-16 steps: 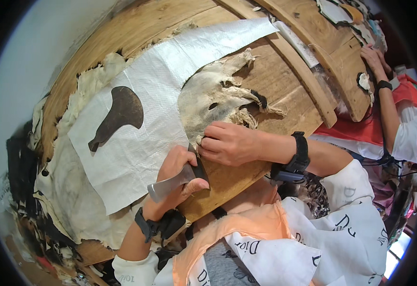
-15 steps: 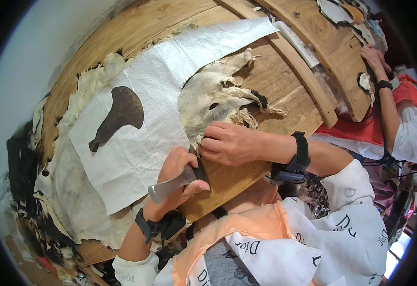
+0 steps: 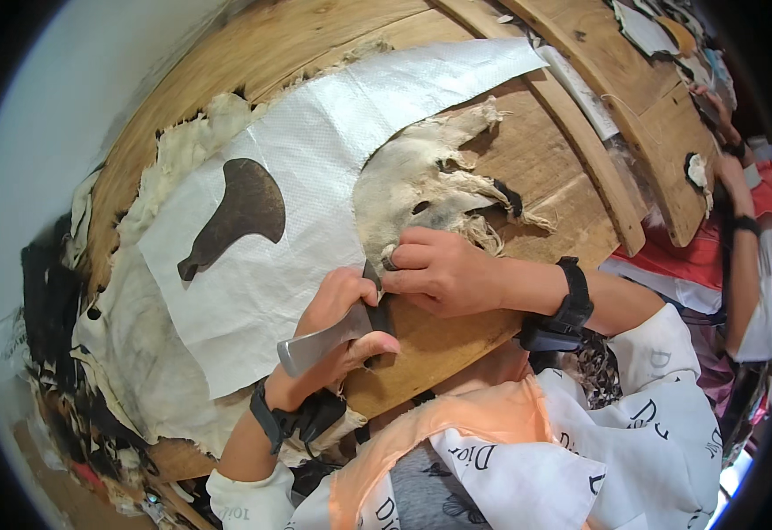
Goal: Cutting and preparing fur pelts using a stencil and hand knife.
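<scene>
A pale animal hide (image 3: 395,190) with ragged, tufted edges lies on the wooden board, partly under a white woven plastic sheet (image 3: 315,132). My left hand (image 3: 337,309) is closed around a metal-handled knife (image 3: 320,346). Its grey handle points to the lower left, and its dark blade shows beside my fingers, at the hide's near edge. Close to the blade, my right hand (image 3: 452,274) pinches the near edge of the hide; its fingertips are partly hidden. On the sheet rests a dark metal blade (image 3: 245,208), fan-shaped with a narrow tang.
Wooden slats (image 3: 580,155) run along the board's right side, with a white strip between them. Beyond, another person's arm (image 3: 739,190) reaches over hide scraps at the far right. Dark furry hides (image 3: 46,291) hang at the left, by a pale wall (image 3: 41,150).
The view has shifted, so the board and hide sit slightly farther right. My hands keep their grips, close together at the hide's edge. The other person's hands have moved.
</scene>
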{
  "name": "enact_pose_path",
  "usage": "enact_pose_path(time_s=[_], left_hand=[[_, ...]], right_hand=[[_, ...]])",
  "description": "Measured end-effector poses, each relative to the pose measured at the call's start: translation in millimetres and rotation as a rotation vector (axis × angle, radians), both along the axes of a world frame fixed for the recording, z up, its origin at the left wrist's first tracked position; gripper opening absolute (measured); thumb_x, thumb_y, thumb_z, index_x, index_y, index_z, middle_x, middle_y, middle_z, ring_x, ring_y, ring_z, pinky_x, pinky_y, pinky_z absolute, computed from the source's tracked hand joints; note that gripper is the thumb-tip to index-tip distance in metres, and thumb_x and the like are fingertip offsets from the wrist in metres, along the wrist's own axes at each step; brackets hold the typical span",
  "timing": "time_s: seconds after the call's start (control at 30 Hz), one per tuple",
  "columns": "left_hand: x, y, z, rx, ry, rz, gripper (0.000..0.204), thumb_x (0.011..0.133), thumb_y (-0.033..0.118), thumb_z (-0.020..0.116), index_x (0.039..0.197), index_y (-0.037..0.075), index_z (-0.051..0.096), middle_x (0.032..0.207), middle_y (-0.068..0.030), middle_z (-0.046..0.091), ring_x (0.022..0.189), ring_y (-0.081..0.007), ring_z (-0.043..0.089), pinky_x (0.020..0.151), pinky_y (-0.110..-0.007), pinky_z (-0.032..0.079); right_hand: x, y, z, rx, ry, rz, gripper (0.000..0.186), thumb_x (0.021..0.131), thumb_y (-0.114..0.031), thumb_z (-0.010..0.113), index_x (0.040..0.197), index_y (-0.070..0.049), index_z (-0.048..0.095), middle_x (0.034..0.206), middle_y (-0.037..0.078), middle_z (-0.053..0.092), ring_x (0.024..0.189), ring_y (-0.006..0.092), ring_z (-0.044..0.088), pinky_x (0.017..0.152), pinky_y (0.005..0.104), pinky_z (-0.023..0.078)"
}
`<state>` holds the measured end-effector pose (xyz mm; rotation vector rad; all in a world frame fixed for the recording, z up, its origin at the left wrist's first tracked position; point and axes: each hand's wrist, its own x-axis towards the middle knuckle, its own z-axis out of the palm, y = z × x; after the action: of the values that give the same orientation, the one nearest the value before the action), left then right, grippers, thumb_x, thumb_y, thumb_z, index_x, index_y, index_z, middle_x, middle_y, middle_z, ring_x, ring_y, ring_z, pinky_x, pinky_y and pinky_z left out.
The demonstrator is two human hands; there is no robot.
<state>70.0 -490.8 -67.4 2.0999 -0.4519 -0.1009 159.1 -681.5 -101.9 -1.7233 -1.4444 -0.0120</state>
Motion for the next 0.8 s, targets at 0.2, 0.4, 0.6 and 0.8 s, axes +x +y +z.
enact_pose_path(time_s=[0.2,0.4,0.6,0.8], left_hand=[[12.6,7.9,2.7,-0.013,0.097,0.001,0.050,0.068,0.038,0.073,0.094,0.004,0.046,0.087,-0.0097,0.044,0.077,-0.0236,0.045,0.069,-0.029,0.040],[23.9,12.4,6.8,-0.093,0.295,0.163,0.043,0.075,0.033,0.071,0.097,0.008,0.045,0.078,-0.0055,0.048,0.069,-0.0150,0.047,0.063,-0.026,0.041],[29.9,5.6,8.7,-0.288,0.476,0.348,0.042,0.082,0.038,0.063,0.105,0.010,0.042,0.069,-0.0009,0.049,0.054,-0.0080,0.050,0.048,-0.021,0.040],[25.6,2.6,5.2,-0.337,0.491,0.371,0.039,0.086,0.035,0.060,0.109,0.012,0.040,0.076,-0.0025,0.051,0.056,-0.0088,0.052,0.049,-0.021,0.043]], right_hand=[[4.1,-0.3,8.4,0.011,0.219,-0.056,0.017,0.062,-0.001,0.064,0.077,-0.008,0.061,0.065,0.005,0.047,0.064,0.0244,0.050,0.056,0.0350,0.041],[7.1,-1.0,24.4,0.026,0.363,-0.132,0.015,0.065,0.000,0.063,0.078,-0.008,0.064,0.063,0.006,0.049,0.062,0.0230,0.051,0.053,0.0319,0.040],[18.1,-5.4,31.8,0.062,0.702,-0.257,0.010,0.075,-0.004,0.063,0.085,-0.003,0.065,0.067,0.006,0.055,0.058,0.0177,0.052,0.053,0.0269,0.040],[37.3,-0.6,25.1,-0.078,0.275,-0.676,0.011,0.075,-0.010,0.064,0.081,-0.001,0.066,0.073,0.014,0.063,0.064,0.0249,0.062,0.058,0.0331,0.047]])
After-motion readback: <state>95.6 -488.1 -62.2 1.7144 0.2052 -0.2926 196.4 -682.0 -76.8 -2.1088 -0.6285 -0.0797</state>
